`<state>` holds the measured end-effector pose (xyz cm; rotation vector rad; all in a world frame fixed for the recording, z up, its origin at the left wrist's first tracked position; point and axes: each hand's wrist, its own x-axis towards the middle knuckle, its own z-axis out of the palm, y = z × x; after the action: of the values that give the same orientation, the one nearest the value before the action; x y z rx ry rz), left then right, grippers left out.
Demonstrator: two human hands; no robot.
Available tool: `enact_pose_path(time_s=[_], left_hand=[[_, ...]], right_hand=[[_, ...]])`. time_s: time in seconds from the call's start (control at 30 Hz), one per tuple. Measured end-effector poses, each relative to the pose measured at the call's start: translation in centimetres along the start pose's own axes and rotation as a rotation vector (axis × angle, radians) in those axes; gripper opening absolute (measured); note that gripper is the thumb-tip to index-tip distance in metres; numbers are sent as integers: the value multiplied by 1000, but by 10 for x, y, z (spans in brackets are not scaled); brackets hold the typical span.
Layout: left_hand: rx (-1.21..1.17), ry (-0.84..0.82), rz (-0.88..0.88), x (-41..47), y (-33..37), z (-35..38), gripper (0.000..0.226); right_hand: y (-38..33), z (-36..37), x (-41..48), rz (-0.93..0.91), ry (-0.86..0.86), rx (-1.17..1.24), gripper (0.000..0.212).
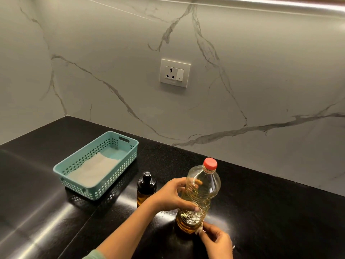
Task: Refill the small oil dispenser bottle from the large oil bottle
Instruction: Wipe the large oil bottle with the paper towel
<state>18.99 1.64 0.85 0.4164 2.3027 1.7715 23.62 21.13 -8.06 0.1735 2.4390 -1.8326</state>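
Your left hand (171, 195) has its fingers wrapped round the ribbed middle of the large clear plastic oil bottle (205, 186), which stands upright on the glossy black table (270, 212). Your right hand (218, 242) pinches a small whitish scrap (200, 230) at the bottle's base; I can't tell what it is. The red screw cap (210, 163) is on, above your left fingers. The small amber dispenser bottle with a black top (146, 186) stands just left of your left fingers, apart from the big bottle, closed too.

The step looks like prep: nothing is opened and nothing poured. Next, your right fingers likely need to let go and move up to unscrew the red cap while the left hand steadies the bottle. The dispenser top has to come off too.
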Motion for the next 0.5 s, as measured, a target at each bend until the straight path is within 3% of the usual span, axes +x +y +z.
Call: enact_pose_path(time_s=[0.1,0.27,0.5], left_hand=[[-8,-9,0,0,1,-1,62],[-26,-15,-1,0,1,0,63],[-33,-20,-5,1,0,-1,65]], right_hand=[[3,8,-1,28,59,76,31],[-17,4,14,-73,78,-41,50],[-44,-8,36,-124,-233,-221,45]])
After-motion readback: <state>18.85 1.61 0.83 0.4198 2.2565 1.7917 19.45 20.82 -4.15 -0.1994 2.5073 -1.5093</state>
